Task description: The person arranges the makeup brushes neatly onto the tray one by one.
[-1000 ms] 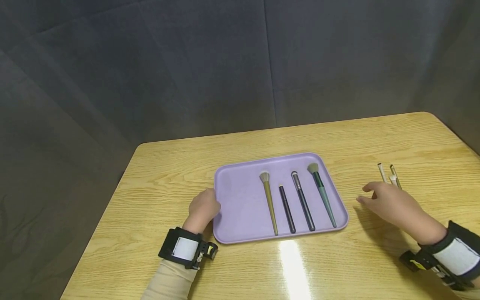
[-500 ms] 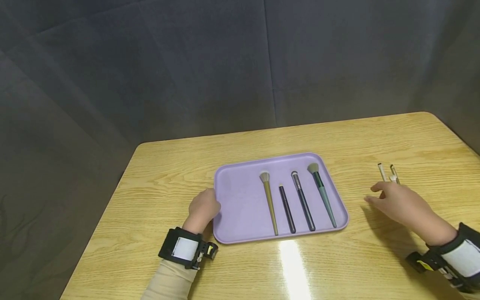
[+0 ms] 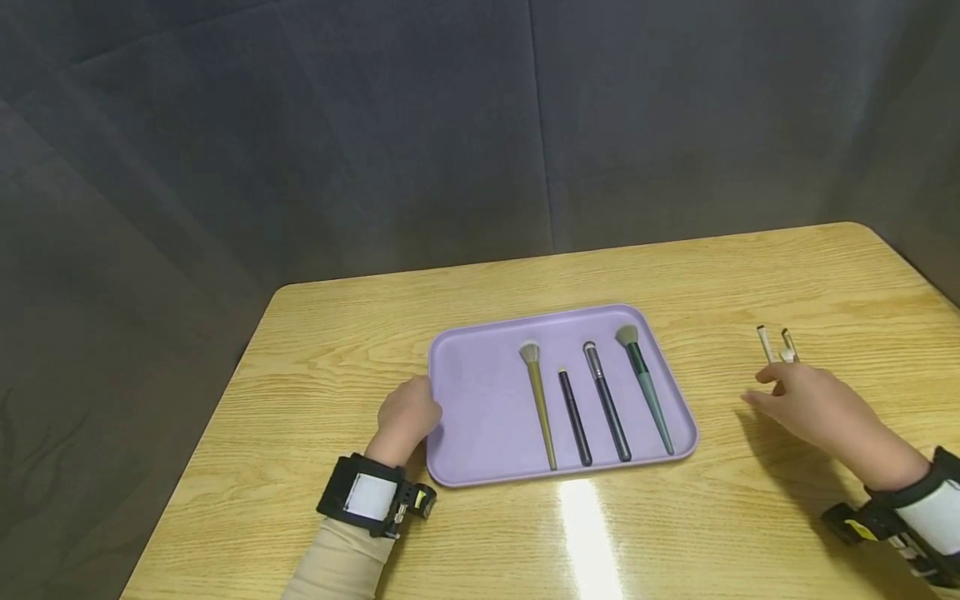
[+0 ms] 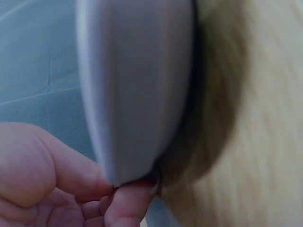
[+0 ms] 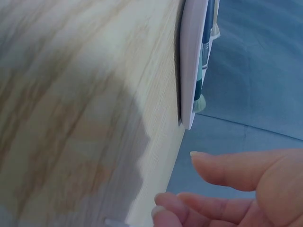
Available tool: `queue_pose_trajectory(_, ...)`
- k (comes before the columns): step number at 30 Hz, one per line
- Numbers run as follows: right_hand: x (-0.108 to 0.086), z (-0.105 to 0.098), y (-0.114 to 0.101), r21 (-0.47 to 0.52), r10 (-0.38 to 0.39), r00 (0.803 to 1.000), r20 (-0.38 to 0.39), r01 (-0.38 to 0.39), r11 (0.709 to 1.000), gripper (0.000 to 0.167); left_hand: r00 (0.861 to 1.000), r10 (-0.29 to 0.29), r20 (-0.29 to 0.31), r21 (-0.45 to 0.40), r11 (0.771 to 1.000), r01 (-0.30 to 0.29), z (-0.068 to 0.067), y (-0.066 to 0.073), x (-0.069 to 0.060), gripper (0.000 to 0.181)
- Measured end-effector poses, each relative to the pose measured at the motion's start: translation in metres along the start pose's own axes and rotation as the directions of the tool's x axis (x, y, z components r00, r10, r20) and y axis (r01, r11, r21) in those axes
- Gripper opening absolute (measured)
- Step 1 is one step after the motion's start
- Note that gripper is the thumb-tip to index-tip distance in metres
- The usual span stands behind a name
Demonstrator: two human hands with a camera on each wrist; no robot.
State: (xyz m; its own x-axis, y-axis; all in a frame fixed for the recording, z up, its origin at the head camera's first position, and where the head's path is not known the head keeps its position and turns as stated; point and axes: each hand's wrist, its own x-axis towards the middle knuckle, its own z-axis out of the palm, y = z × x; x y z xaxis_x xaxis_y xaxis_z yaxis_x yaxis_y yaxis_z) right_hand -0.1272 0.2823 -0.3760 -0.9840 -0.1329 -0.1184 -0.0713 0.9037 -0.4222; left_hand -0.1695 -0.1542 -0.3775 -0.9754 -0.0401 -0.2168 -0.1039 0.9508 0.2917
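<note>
Left wrist cam shows left hand pinching smooth lilac tray rim, hidden in head view; right wrist cam: right hand thumb and fingers parted, nothing gripped; head view: 4 slender brushes on tray, 3 tips beyond right hand; grained wood table.

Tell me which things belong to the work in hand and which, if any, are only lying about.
Seemingly in use:
purple tray, pinched by left hand
brushes on the tray
partly hidden brushes by right hand

Only surroundings:
wooden table
dark curtain
</note>
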Motion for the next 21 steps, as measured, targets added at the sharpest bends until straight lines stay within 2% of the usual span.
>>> queue_pose_trajectory(9, -0.002, -0.005, 0.007, 0.010, 0.022, 1.000, 0.000, -0.022, 1.000, 0.044, 1.000, 0.015, -0.014, -0.017, 1.000, -0.015, -0.001, 0.001, -0.001, 0.026)
queue_pose_trajectory(14, -0.004, -0.002, 0.008, 0.057, 0.051, 0.998, 0.025, -0.052, 0.997, 0.042, 1.000, 0.009, -0.011, -0.009, 1.000, -0.009, 0.000, 0.001, -0.001, 0.026)
queue_pose_trajectory(21, -0.004, -0.003, 0.017, 0.048, 0.090, 0.995, 0.034, -0.092, 0.995, 0.043, 1.000, -0.003, -0.006, -0.004, 1.000, 0.003, 0.000, 0.000, -0.002, 0.026)
